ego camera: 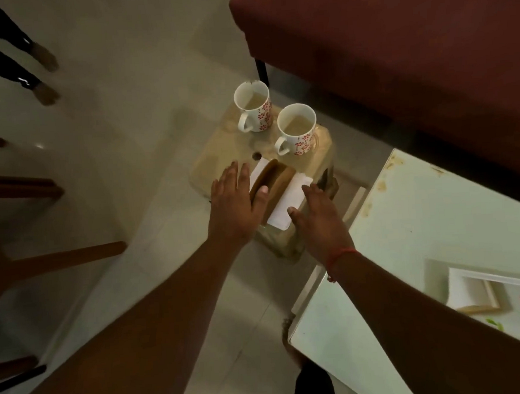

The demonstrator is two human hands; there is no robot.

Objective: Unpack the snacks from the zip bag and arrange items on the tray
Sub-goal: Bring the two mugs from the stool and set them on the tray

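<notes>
A low beige plastic stool (pixel 219 156) serves as the tray surface. On its near part lies a white paper napkin (pixel 286 201) with a row of round brown biscuits (pixel 274 176) on it. My left hand (pixel 237 201) is spread flat at the left of the biscuits, its thumb touching the nearest one. My right hand (pixel 321 217) hovers with fingers apart over the napkin's right edge, holding nothing. Two white mugs with red flowers, the far one (pixel 253 110) and the near one (pixel 297 127), stand at the stool's far end, both holding pale liquid. No zip bag is visible.
A dark red sofa (pixel 396 51) fills the upper right. A worn white table (pixel 421 223) stands at the right, with a floral tray or picture (pixel 502 297) on it. Wooden chair legs (pixel 58 261) lie at the left. Another person's feet (pixel 44 76) are at the top left.
</notes>
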